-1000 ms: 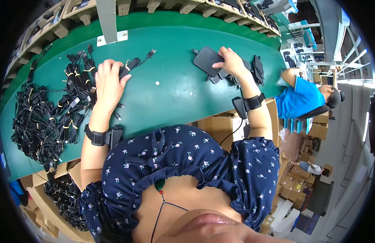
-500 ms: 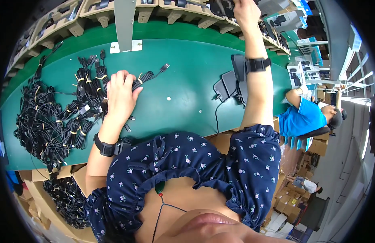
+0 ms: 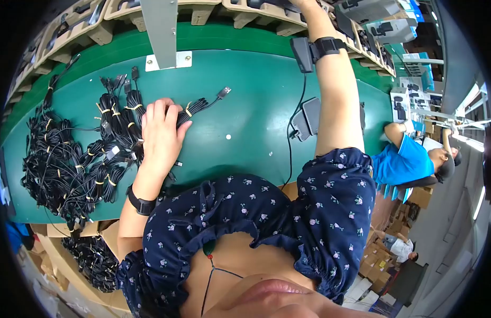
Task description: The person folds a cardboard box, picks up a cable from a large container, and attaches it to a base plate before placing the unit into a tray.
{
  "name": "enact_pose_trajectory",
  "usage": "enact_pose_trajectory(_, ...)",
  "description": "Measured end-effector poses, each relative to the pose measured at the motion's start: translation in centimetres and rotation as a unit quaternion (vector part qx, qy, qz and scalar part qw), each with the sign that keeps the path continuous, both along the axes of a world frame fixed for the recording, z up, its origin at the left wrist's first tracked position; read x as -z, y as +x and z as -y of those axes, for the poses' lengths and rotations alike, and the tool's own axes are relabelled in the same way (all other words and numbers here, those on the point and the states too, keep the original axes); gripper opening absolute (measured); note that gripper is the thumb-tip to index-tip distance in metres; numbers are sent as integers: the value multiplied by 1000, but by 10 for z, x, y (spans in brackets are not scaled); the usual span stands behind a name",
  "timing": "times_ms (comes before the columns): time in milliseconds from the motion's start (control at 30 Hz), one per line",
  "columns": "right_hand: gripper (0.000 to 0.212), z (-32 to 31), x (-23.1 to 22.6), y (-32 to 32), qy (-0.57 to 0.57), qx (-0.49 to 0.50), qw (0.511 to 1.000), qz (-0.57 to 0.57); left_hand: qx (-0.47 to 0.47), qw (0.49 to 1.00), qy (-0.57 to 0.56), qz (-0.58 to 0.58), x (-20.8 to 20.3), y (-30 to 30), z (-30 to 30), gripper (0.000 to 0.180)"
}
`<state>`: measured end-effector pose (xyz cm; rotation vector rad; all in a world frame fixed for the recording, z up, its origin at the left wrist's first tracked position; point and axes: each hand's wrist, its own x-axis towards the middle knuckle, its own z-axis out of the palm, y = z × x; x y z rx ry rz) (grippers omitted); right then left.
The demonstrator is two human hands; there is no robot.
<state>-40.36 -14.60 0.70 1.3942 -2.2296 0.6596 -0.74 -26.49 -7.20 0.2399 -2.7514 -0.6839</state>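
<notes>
— Cables first: where does the left hand point(image 3: 159, 132) sit now?

— Flat on a bundled black cable point(image 3: 195, 107) at the near edge of the big heap of tied cables point(image 3: 76, 164) on the green bench point(image 3: 245, 79). The fingers lie spread over the coil rather than curled round it, so I judge it pressed down, not gripped. Its plug end point(image 3: 223, 93) sticks out to the right, clear of the heap.

— Has that hand moved?

— Hardly. A second ago it lay on the same edge of the pile, and it rests there still, only a touch further along the coil.

— And the right arm?

— That is the real change. A second ago the right hand was down on the bench with the dark flat adapters point(image 3: 307, 117). Half a second ago it was lifting, and now the forearm point(image 3: 335, 100) stretches straight up to the cardboard trays point(image 3: 245, 10) at the back of the bench. The hand itself is cut off by the frame's top edge, so I cannot tell whether it is open or closed, or holding anything.

— So the adapters are alone?

— Yes, lying on the bench just left of the raised arm, with a thin cord point(image 3: 289, 143) trailing toward the person. To me it reads as a fetch or a drop at the trays, while the other hand keeps its cable ready.

— Anyone else about?

— A person in a blue shirt point(image 3: 402, 161) is seated well off to the right, apart from this bench work.
</notes>
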Motion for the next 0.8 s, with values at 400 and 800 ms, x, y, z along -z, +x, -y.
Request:
enact_pose_trajectory(400, 37, 15, 10, 215, 148, -242, 958, 52, -6, 988, 69, -139, 1, 2, -1, 23)
enact_pose_trajectory(800, 11, -23, 7, 280, -114, -86, 827, 543, 68, 893, 440, -62, 10, 7, 2, 38)
